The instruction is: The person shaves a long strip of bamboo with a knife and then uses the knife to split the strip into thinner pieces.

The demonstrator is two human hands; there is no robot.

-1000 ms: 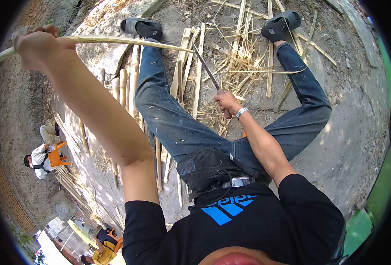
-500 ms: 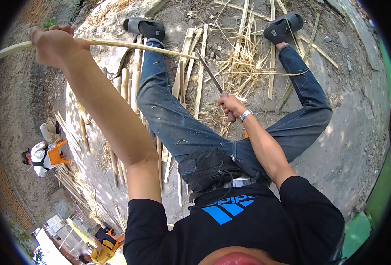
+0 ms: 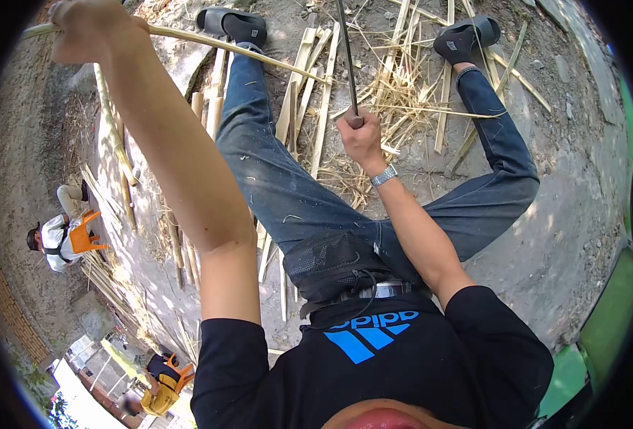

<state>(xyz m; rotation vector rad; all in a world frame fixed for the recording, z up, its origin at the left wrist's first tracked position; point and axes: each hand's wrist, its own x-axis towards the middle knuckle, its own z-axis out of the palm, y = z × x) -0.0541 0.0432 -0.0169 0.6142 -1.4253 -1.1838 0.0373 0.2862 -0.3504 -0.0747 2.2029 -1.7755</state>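
My left hand (image 3: pixel 95 28) is raised at the upper left, its fingers wrapped round a long, thin bamboo strip (image 3: pixel 223 46). The strip slants down to the right, over my left shin, and its far end lies just left of the blade in view. My right hand (image 3: pixel 361 141), with a metal watch on the wrist, grips the handle of a long knife (image 3: pixel 349 64) between my knees. The dark blade points away from me, and its tip runs out of view at the top.
Thin shavings (image 3: pixel 402 100) and split bamboo slats (image 3: pixel 325 107) litter the ground between my feet. Bamboo poles (image 3: pixel 116 136) lie to the left. Two people sit on orange chairs farther left, one in a white top (image 3: pixel 55 243), one in yellow (image 3: pixel 160 399).
My right hand has moved forward and slightly left, and the knife has swung from slanting left to pointing nearly straight ahead. My left hand has risen with the bamboo strip.
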